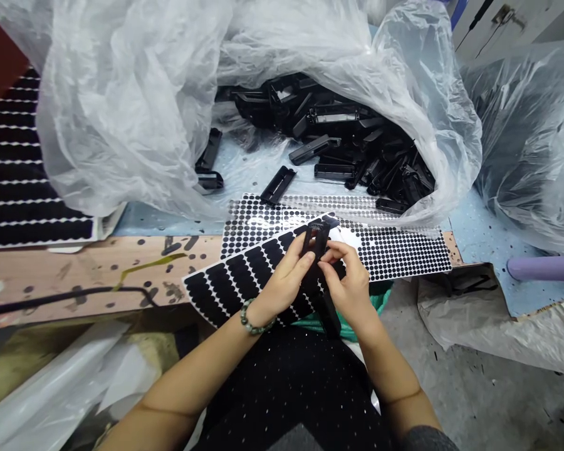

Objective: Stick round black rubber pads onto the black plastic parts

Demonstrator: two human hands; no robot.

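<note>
A black plastic part (pixel 320 232), long with an open frame, is held upright in my left hand (pixel 284 279), thumb and fingers closed on its sides. My right hand (pixel 350 282) pinches close to the part's lower end; whatever is between its fingertips is too small to name. Under both hands lies a sheet of black strip stickers (pixel 230 279) with white wavy gaps, hanging over the table's front edge. Beneath that sheet is a sheet of small black dot stickers (pixel 404 250). Below my right hand, another long black piece (pixel 328 313) shows near my lap.
A clear plastic bag (pixel 136 113) lies open with many black parts (pixel 338 134) spilling from it. One loose part (pixel 278 186) rests on the dot sheet. More strip sheets (pixel 14 169) lie left. A black cable (pixel 66 304) runs along the table edge; a purple cylinder (pixel 545 268) is right.
</note>
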